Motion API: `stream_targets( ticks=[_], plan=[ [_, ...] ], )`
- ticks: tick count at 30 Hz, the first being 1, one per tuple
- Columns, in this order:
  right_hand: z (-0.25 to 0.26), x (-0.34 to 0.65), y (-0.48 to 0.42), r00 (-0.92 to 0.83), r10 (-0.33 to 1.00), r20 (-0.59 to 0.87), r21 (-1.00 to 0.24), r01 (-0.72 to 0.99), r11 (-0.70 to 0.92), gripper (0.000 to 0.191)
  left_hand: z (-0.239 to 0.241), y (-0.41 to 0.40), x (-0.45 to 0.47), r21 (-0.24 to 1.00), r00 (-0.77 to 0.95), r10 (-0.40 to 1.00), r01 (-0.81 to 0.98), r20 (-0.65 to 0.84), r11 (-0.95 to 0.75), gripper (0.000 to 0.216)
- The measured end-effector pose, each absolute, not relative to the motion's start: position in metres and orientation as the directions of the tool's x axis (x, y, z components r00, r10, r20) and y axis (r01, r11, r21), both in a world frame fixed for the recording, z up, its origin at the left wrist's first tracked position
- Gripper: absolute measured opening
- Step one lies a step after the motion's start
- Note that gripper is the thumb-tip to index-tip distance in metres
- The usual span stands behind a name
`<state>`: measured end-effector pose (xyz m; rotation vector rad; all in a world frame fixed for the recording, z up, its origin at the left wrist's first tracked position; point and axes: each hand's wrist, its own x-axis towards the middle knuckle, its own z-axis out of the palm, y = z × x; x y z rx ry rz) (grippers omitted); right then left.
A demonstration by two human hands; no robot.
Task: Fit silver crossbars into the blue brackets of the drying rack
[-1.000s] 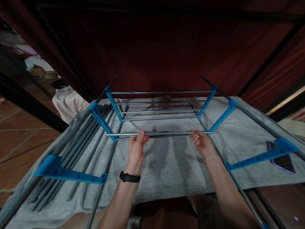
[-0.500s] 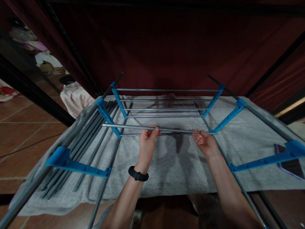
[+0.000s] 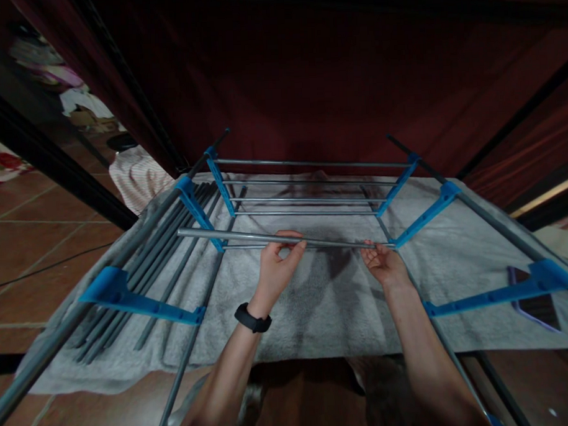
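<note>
My left hand, with a black wristband, pinches a grey metal tube near its middle. The tube's left end sticks out freely above the left blue bracket. My right hand has its fingers curled at the tube's right part, close to the right blue bracket. Just below the held tube, another crossbar spans the left blue bracket and the right one. Several crossbars join the far pair of brackets. How the held tube's right end meets the bracket is hard to make out.
Several loose tubes lie at the left on a grey blanket. Nearer blue brackets stand on both sides, along the long side rails. A phone lies at the right. A dark red curtain hangs behind.
The held tube's left end has shifted left and looks raised toward me. My left thumb and fingers have changed their grip on it. My right hand stays almost where it was.
</note>
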<state>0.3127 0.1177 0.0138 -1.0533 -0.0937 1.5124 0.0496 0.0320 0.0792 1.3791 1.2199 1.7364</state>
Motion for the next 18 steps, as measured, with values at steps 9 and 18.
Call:
stream_targets(
  ticks=[9,18],
  plan=[
    [0.016,0.302,0.110,0.108,0.831,-0.545,-0.589,-0.755,-0.289,0.021,0.078,0.028,0.052,0.822,-0.037,0.887,0.395,0.460,-0.410,0.020],
    [0.013,0.275,0.096,0.020,0.833,-0.554,-0.550,-0.759,-0.348,0.019,0.065,0.029,0.056,0.779,0.096,0.888,0.444,0.449,-0.442,0.022]
  ],
)
